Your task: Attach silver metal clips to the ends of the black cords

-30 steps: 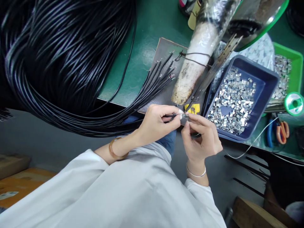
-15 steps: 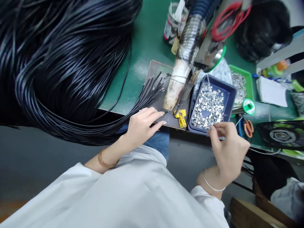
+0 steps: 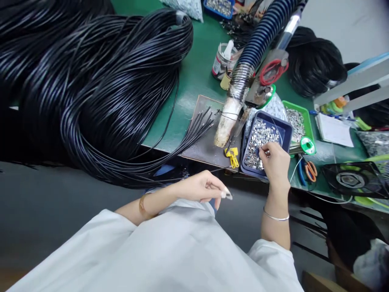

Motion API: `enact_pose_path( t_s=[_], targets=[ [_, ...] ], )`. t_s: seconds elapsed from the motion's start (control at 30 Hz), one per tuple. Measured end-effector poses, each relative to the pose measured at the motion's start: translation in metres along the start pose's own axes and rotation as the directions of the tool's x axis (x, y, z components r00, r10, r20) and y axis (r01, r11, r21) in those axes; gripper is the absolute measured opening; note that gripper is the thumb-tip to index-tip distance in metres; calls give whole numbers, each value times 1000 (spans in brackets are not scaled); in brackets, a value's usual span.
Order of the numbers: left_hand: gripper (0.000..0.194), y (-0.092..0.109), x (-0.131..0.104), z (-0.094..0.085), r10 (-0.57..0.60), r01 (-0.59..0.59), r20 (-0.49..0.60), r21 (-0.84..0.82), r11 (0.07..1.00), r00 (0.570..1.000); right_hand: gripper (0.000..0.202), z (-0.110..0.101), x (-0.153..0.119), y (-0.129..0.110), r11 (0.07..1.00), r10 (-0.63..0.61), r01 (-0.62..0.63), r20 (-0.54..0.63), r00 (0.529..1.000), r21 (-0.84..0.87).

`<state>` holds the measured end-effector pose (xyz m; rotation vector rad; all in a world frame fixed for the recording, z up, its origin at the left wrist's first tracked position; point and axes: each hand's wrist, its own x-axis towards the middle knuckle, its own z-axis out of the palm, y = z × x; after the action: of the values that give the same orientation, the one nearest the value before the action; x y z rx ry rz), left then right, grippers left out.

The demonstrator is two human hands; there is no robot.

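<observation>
My left hand [image 3: 208, 188] is in front of the bench edge, thumb and fingers pinched together. A tiny shiny bit shows at its fingertips, too small to name. My right hand [image 3: 276, 160] reaches over the near side of a dark blue tray [image 3: 287, 132]. Its thumb and forefinger are closed among small silvery metal pieces [image 3: 255, 142]; what they hold is hidden. Left of the tray lies a yellow plastic clip [image 3: 232, 157]. Thin black cables [image 3: 197, 132] spread their stripped ends over a brown board [image 3: 203, 148].
A ribbed hose [image 3: 263, 38] with a whitish nozzle [image 3: 226, 121] hangs above the board. Large black cable coils [image 3: 121, 77] fill the left. To the right are a green tray [image 3: 308, 121], a solder spool [image 3: 307, 146], orange-handled pliers [image 3: 310, 170] and a black fan [image 3: 354, 178].
My left hand has drawn back from the board under the nozzle, toward my body and rightward. My right hand has moved forward, from the tray's front edge to over its pieces. The view has shifted.
</observation>
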<state>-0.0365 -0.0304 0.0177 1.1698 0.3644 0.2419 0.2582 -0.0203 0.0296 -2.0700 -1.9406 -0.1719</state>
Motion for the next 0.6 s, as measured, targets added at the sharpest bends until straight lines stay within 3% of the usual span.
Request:
enact_pose_path(
  t_s=[0.07,0.17,0.37,0.47,0.6],
  targets=[
    [40,-11,3,-2,-17,-14,-179,-171,985,984,12,-2,-1,1,1000,-2,2,12,1000,-16],
    [39,-22,11,-9,32,-137,-436,-211,968,899,14,-1,-1,4,999,11,-12,-10,1000,-46],
    [19,-17,25,-22,366,-250,-590,272,929,720,10,11,1,3,992,87,-94,-94,992,-78],
    [18,-11,28,-20,381,-263,-546,284,922,747,13,11,1,0,993,117,-113,-147,982,35],
    [12,-5,29,-14,270,-268,-542,85,960,796,13,-1,-11,-21,959,190,-124,-256,948,253]
  ],
)
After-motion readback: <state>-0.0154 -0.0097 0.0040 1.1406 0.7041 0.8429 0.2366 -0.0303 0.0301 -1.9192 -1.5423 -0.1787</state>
